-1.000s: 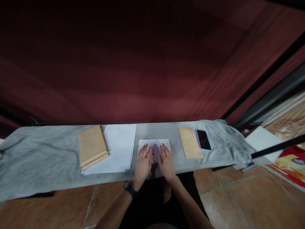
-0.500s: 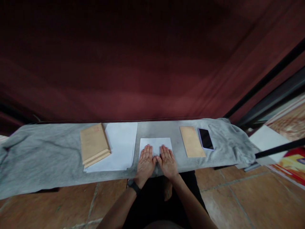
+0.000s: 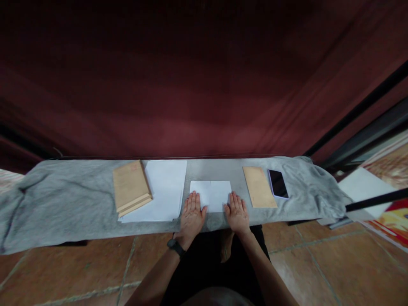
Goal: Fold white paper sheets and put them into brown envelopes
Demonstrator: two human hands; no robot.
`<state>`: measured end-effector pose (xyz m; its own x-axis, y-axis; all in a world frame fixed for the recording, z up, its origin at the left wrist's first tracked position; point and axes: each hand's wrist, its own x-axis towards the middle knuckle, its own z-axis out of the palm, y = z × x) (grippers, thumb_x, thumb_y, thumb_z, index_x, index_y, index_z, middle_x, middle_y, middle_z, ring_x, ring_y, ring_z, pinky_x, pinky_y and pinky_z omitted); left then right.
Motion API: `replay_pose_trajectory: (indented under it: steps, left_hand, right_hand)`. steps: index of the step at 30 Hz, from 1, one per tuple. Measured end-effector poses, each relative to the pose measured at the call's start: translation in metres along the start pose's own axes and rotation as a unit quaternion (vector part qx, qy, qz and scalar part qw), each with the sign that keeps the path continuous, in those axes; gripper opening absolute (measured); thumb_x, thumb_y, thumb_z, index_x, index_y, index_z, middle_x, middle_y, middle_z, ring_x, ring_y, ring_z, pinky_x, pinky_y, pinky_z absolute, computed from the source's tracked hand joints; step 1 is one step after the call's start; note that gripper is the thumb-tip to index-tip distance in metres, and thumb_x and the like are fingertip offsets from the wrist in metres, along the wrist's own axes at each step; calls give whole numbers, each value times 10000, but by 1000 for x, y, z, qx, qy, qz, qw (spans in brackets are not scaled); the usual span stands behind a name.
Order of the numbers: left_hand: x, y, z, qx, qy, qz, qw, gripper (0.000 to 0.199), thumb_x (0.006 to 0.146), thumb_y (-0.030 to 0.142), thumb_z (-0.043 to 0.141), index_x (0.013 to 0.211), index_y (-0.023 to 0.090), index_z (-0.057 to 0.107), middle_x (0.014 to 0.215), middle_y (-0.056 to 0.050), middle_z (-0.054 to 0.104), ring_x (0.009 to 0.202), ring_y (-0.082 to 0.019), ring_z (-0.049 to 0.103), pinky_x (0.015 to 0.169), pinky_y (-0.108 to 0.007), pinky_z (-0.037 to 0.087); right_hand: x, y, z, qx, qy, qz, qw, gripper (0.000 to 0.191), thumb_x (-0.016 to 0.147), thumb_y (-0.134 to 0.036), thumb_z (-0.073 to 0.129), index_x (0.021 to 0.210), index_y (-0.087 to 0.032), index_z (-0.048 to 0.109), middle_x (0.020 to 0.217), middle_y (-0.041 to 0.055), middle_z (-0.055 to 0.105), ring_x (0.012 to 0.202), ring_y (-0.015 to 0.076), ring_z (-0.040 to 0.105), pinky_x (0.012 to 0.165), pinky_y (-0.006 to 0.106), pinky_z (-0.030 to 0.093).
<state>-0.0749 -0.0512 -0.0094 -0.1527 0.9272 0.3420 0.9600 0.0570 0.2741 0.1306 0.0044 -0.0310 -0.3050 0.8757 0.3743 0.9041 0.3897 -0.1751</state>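
Observation:
A folded sheet of white paper (image 3: 214,197) lies flat in front of me on the grey cloth, with a faint line down from its top edge. My left hand (image 3: 192,216) rests flat at the paper's left edge, palm down, fingers stretched forward. At the right edge my right hand (image 3: 237,213) lies flat in the same way, thumb toward the paper. Neither hand grips anything. To the right of the right hand is a single brown envelope (image 3: 259,187). Left of the left hand is a stack of larger white sheets (image 3: 167,189).
Brown envelopes (image 3: 132,185) in a pile overlap the white stack's left side. A phone (image 3: 278,184) with a purple edge lies beyond the single envelope. Grey cloth (image 3: 76,204) covers the narrow table. A dark red curtain (image 3: 191,106) hangs behind; tiled floor (image 3: 105,267) shows below.
My hands have slid apart, from the middle of the white paper out to its left and right edges, showing more of its surface. The view has shifted slightly.

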Motion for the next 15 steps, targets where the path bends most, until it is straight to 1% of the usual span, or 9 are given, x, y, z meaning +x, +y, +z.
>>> replay_pose_trajectory:
  steps: [3,6,7,9,12,15]
  left_hand:
    - [0,2,-1,7,-10,-5,1000,612,1003,380,374,1525,63,336,1566,-207,372,1484,-313,299,1195,-517,311]
    - [0,3,-1,18,-19,-7,1000,611,1004,369,366,1520,41,338,1573,-214,354,1492,-316,275,1202,-515,295]
    - [0,3,-1,21,-21,-8,1000,612,1004,364,367,1519,34,337,1575,-216,346,1493,-315,272,1204,-513,290]
    - [-1,4,-1,23,-24,-8,999,613,1002,358,372,1524,39,326,1583,-211,332,1493,-309,273,1208,-508,283]
    - [-1,5,-2,28,-28,-5,999,620,995,352,388,1546,83,294,1595,-191,312,1496,-302,269,1210,-529,267]
    - [-1,5,-6,33,-42,14,998,605,989,333,403,1543,107,312,1601,-176,303,1503,-293,251,1218,-545,239]
  right_hand:
    - [-3,3,-5,-4,7,25,1000,555,1043,-356,317,1524,-84,368,1523,191,455,1422,306,402,1164,513,293]
    - [-2,-4,-9,6,25,40,999,545,1038,-291,308,1534,-66,336,1549,206,408,1446,311,362,1157,522,305]
    - [0,-9,-10,17,25,31,999,543,1038,-278,303,1537,-67,328,1559,204,393,1456,305,345,1156,519,311]
    - [5,-22,-11,50,7,-11,999,536,1044,-284,294,1538,-80,332,1572,185,380,1469,278,327,1157,491,328]
    - [12,-41,-10,97,-49,-89,990,510,1052,-312,291,1516,-130,395,1554,134,428,1450,230,371,1165,440,337]
    - [14,-51,-9,99,-78,-120,985,487,1048,-313,313,1498,-175,437,1539,104,457,1426,231,410,1181,463,305]
